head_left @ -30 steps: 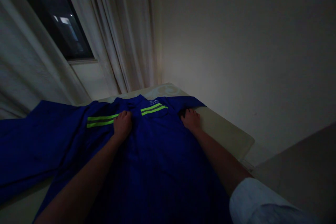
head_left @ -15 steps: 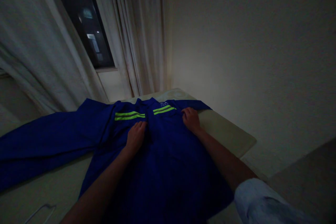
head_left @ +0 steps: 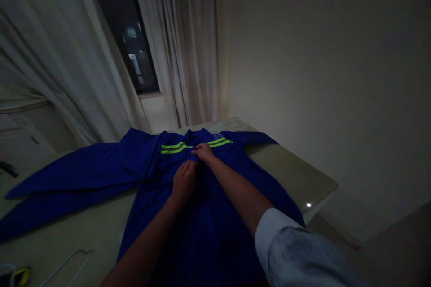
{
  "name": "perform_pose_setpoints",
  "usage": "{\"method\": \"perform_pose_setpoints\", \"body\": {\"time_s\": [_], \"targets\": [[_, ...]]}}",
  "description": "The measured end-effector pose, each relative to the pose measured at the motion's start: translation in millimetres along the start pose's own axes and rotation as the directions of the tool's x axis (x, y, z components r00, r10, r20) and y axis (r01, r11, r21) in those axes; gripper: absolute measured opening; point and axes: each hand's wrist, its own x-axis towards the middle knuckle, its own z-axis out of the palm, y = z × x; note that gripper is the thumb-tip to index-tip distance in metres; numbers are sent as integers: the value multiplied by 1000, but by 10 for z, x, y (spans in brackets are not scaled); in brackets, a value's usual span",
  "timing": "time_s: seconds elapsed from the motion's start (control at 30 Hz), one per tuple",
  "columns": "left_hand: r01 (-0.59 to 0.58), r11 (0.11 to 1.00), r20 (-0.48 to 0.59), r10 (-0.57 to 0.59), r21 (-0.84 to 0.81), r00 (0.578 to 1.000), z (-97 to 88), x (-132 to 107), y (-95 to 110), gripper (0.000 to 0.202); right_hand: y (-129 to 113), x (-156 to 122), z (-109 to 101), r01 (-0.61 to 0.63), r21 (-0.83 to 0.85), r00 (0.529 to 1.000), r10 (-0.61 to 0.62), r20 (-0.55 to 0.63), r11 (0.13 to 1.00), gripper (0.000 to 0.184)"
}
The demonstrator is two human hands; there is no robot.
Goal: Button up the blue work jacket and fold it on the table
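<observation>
A dark blue work jacket (head_left: 208, 215) with neon yellow-green stripes (head_left: 175, 148) lies spread on a pale table (head_left: 292, 175), one long sleeve (head_left: 63, 179) stretched out to the left. My left hand (head_left: 183, 181) rests on the jacket's chest just below the stripes, fingers curled onto the cloth. My right hand (head_left: 203, 152) is a little farther up, at the middle front by the collar, fingers bent and pinching the fabric there. The two hands nearly touch. The room is dim, and fine finger detail is hard to make out.
A wire hanger (head_left: 67, 262) lies on the table at the lower left, next to a small yellow object (head_left: 18, 276). Pale curtains (head_left: 182, 49) frame a dark window (head_left: 131, 40) behind the table. A plain wall stands on the right, floor below it.
My right hand moved left from the jacket's right shoulder to the middle front near the collar. My left hand slid slightly down. The view swung left, showing more of the table and the hanger.
</observation>
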Motion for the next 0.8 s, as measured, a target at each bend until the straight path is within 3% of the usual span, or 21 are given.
{"method": "perform_pose_setpoints", "body": {"time_s": [0.23,0.4,0.53,0.63,0.7,0.8], "targets": [[-174,980,121,184,-93,975,-279,-492,349,34,-93,212,-163,-61,35,981,66,-180,998,25],[-146,961,216,198,-234,956,-530,-1307,786,38,-95,258,-216,-62,0,972,61,-226,998,27],[-261,926,125,303,-271,945,-610,-2141,1067,35,-69,152,-218,-46,-32,976,38,-213,998,24],[-315,920,23,329,-235,944,-619,-2500,1141,36,-56,28,-201,-39,-63,982,26,-189,997,26],[-227,940,50,247,-254,968,-642,-2519,1118,32,-70,-68,-185,-35,-83,984,20,-175,996,29],[37,904,196,52,-426,979,-698,-2350,1038,22,-135,-308,-201,29,-136,988,-49,-143,990,43]]}}
